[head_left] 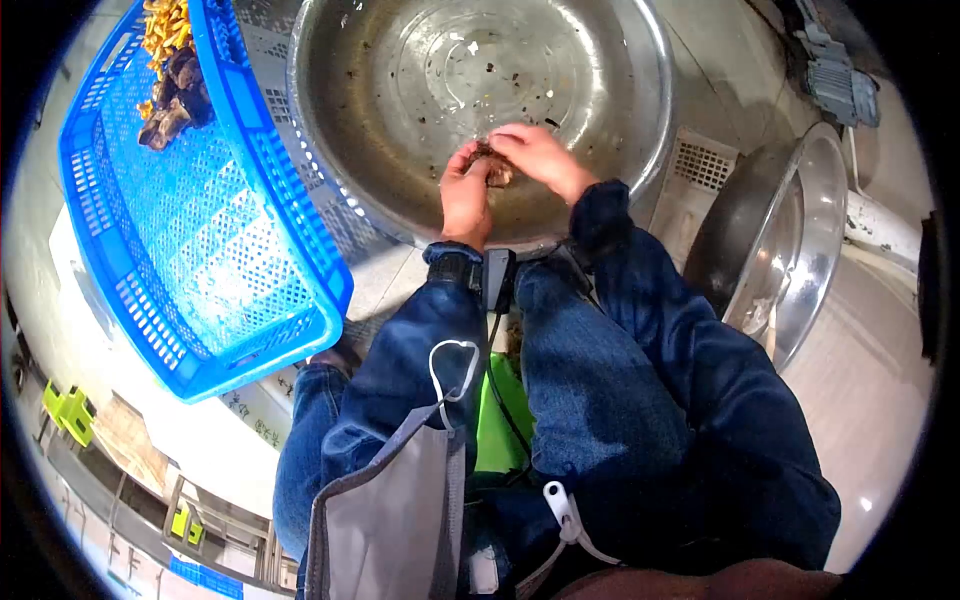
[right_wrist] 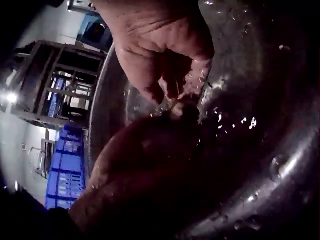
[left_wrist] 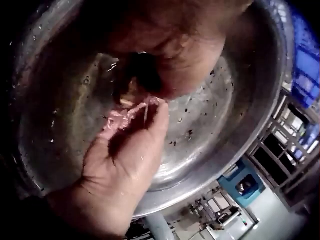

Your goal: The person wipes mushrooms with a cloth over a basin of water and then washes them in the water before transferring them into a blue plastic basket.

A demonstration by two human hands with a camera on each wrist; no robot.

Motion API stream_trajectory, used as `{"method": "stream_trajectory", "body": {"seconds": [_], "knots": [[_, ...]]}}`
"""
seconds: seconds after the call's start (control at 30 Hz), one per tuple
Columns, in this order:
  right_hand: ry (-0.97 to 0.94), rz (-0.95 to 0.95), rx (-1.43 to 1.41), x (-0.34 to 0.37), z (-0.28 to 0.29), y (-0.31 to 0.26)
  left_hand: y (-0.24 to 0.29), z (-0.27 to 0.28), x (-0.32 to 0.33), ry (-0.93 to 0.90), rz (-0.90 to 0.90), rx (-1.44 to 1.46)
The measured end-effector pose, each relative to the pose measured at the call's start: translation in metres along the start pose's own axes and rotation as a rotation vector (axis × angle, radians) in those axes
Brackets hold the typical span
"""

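Observation:
In the head view my left hand (head_left: pixel 466 203) and right hand (head_left: pixel 545 163) meet above the large metal basin (head_left: pixel 335 175). Between their fingers is a small, ragged brown piece (head_left: pixel 499 174), pinched from both sides. The left wrist view shows fingertips close together at a pinkish, wet-looking frilled edge (left_wrist: pixel 118 120). In the right wrist view, bent fingers surround a pale bit (right_wrist: pixel 177 108) of the piece, and much of it lies in shadow or behind fingers. Shallow water with dark specks (head_left: pixel 490 68) lies in the basin.
A blue perforated basket (head_left: pixel 215 250) stands left of the basin, holding yellow-orange pieces (head_left: pixel 167 32) and dark brown pieces (head_left: pixel 180 105). A second metal basin (head_left: pixel 800 250) leans at the right, beside a floor grate (head_left: pixel 703 165). A grey motor (head_left: pixel 840 88) is at the upper right.

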State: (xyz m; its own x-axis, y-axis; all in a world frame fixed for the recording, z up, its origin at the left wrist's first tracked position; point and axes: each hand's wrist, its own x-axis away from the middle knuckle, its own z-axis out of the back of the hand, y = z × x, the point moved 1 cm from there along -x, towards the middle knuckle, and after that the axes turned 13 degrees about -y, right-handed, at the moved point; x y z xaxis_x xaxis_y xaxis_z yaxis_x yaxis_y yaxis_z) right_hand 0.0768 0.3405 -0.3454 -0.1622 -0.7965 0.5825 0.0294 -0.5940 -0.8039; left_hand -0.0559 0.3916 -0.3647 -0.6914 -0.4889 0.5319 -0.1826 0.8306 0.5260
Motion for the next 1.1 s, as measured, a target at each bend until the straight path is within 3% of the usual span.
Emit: {"method": "stream_trajectory", "body": {"seconds": [0.03, 0.1, 0.13, 0.2, 0.23, 0.33, 0.47, 0.6, 0.9, 1.1], "knots": [[-0.025, -0.107, 0.218, -0.003, -0.009, 0.004, -0.003, 0.003, -0.001, 0.037, 0.065, -0.064], [0.002, -0.128, 0.338, -0.009, -0.017, 0.019, 0.005, -0.002, 0.006, 0.104, 0.217, -0.224], [0.023, -0.176, 0.371, -0.012, -0.014, 0.026, 0.006, -0.004, 0.007, 0.036, 0.178, -0.187], [0.044, -0.061, -0.068, -0.003, -0.004, 0.032, 0.009, -0.006, 0.008, -0.104, 0.095, -0.115], [-0.039, -0.091, -0.209, -0.004, 0.003, 0.034, 0.01, -0.007, 0.008, -0.105, 0.098, -0.125], [-0.02, 0.077, 0.028, 0.016, -0.003, -0.009, 0.016, -0.014, 0.01, -0.176, 0.03, -0.177], [-0.108, 0.02, 0.052, 0.016, 0.014, -0.008, 0.008, -0.01, 0.009, -0.154, 0.078, -0.105], [-0.064, 0.037, 0.253, 0.016, 0.008, -0.014, 0.007, -0.006, 0.007, -0.198, 0.128, -0.07], [-0.115, 0.008, 0.186, 0.019, 0.017, -0.014, 0.009, -0.004, 0.008, -0.286, 0.155, -0.104], [-0.08, -0.002, 0.195, 0.022, 0.003, -0.027, 0.009, -0.01, 0.007, -0.227, 0.043, -0.083]]}}
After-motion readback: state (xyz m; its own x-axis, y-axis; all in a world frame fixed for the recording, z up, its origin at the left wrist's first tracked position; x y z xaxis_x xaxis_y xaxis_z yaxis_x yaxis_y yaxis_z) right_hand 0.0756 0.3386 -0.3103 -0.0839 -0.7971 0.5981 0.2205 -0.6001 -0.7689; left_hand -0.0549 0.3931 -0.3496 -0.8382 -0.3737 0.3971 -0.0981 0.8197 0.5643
